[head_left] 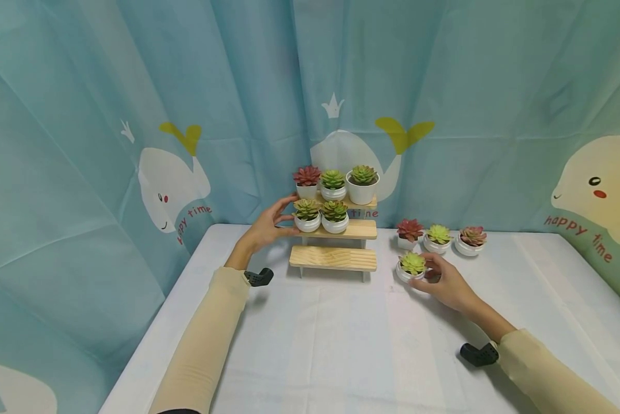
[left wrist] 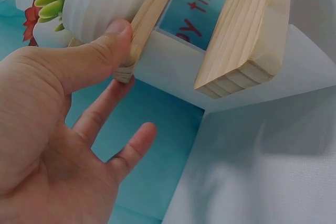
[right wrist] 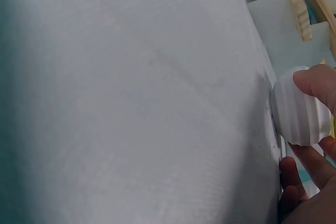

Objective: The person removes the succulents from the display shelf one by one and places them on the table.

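The right hand (head_left: 444, 282) holds a light-green potted plant (head_left: 411, 268), its thumb and fingers curled round the white pot, at the tabletop (head_left: 362, 345) to the right of the wooden stand (head_left: 333, 258); whether the pot touches the table I cannot tell. The left hand (head_left: 265, 228) pinches the left end of a stand board between thumb and fingertip, its other fingers spread, with the thumb just beside a white pot. The stand's top step carries a red plant (head_left: 307, 175) on the left and two green plants (head_left: 362, 175) to its right; the middle step carries two more (head_left: 335, 211). Just beyond the held pot, three small plants (head_left: 437, 234) stand in a row on the table.
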`<state>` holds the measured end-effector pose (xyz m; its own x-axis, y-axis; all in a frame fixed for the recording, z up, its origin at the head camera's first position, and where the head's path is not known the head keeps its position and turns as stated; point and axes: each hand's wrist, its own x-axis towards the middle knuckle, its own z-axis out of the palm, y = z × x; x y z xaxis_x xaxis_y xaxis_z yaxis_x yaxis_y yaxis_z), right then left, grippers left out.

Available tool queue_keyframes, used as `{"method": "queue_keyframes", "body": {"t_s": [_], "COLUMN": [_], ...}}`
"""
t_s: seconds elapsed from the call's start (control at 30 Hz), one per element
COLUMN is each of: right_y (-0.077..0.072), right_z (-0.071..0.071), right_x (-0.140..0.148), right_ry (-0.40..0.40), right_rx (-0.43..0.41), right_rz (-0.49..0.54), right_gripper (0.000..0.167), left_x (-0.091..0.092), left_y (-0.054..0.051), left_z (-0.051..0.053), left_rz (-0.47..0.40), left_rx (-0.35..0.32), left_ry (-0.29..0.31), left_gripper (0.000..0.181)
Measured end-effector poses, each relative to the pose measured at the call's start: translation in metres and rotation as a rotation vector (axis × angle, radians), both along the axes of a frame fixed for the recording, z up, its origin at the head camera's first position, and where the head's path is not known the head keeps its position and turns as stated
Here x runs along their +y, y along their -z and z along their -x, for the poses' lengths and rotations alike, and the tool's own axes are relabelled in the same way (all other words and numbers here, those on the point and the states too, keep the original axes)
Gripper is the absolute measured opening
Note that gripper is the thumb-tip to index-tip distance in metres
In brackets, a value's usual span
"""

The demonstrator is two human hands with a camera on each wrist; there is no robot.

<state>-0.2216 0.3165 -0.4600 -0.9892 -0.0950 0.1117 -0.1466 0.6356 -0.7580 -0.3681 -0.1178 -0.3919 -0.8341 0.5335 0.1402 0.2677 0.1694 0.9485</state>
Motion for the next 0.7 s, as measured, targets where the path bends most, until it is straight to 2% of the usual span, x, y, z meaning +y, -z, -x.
{"method": "queue_keyframes", "body": {"t_s": [0.37, 0.7], "right_y": [0.0018, -0.0012], "right_z": [0.0009, -0.0004], "right_x": [0.0007, -0.0004], "right_ry": [0.01, 0.005], "right_rx": [-0.007, -0.038], "right_rz": [-0.005, 0.003], "right_gripper": [0.066, 0.068], "left_x": [0.0005, 0.0006], "left_y": [0.0021, -0.0002], "left_z": [0.0016, 0.0002], "left_rz": [0.003, 0.006], "left_rx": [0.009, 0.008], "left_ry": [-0.005, -0.001], "left_gripper": [0.085, 0.087]}}
